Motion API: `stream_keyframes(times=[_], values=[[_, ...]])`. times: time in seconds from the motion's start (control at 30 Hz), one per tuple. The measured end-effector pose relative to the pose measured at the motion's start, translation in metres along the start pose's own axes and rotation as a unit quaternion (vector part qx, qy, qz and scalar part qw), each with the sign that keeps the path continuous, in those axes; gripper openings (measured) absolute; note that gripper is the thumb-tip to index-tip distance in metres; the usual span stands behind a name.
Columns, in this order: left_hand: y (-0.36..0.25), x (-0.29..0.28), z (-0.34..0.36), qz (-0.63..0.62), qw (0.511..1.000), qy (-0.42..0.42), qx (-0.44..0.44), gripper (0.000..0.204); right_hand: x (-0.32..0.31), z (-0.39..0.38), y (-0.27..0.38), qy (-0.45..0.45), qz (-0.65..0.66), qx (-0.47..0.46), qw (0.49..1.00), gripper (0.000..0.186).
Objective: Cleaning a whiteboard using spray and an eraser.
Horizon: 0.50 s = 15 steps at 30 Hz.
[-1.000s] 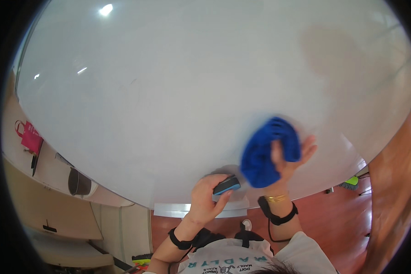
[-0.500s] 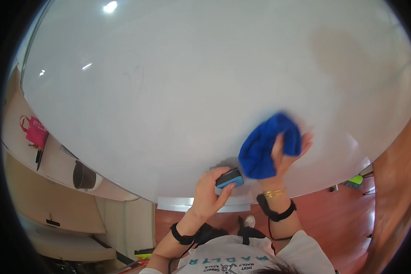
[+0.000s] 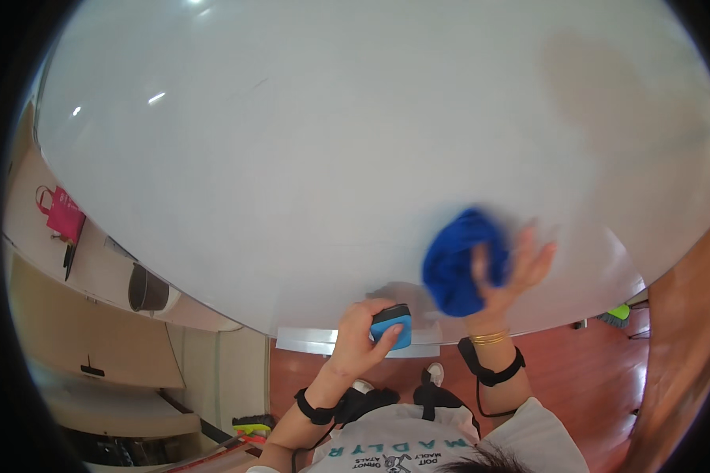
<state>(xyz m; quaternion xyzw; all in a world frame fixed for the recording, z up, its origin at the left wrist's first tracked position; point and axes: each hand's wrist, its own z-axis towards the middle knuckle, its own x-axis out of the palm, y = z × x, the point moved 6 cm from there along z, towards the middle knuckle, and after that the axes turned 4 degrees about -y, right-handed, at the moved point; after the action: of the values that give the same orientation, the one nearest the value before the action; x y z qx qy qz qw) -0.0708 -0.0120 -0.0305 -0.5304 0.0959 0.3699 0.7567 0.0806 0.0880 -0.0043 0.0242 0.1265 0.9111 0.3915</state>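
A large whiteboard (image 3: 308, 150) with glare spots and faint marks fills most of the view. My right hand (image 3: 505, 272) presses a blue cloth (image 3: 457, 244) to the board, thumb over the cloth and other fingers spread at its right, blurred by motion. Just left of it, near the board's bottom edge, my left hand (image 3: 359, 339) grips a black-and-blue eraser (image 3: 392, 323), thumb across its blue part. A metal tray (image 3: 300, 337) shows along that edge behind my left hand.
At left, a pink bag (image 3: 65, 214) and a dark cylindrical container (image 3: 146, 288) sit on a light ledge or counter. Reddish floor (image 3: 568, 370) shows below, with my shoes, a green-and-grey mop head (image 3: 615, 315) at right and another cleaning head (image 3: 252, 427) at lower left.
My right hand and the cloth have moved a little down and right, fingers further apart. The eraser in my left hand is lower and turned, showing more blue. The view has shifted slightly.
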Motion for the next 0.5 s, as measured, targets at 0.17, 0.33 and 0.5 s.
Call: stream_keyframes(times=[0.17,0.33,0.5], values=[[-0.001,0.009,0.002,0.007,1.0,-0.001,0.021,0.029,0.008,-0.014,-0.019,0.068,0.194,0.261,0.943,0.029],[0.025,0.003,-0.01,-0.005,0.999,-0.007,-0.033,0.03,0.01,-0.052,0.028,0.162,0.161,0.019,0.973,0.019],[0.042,0.011,-0.021,0.122,0.988,0.097,0.005,0.029,0.017,-0.102,0.026,0.281,0.232,0.064,0.929,0.019]])
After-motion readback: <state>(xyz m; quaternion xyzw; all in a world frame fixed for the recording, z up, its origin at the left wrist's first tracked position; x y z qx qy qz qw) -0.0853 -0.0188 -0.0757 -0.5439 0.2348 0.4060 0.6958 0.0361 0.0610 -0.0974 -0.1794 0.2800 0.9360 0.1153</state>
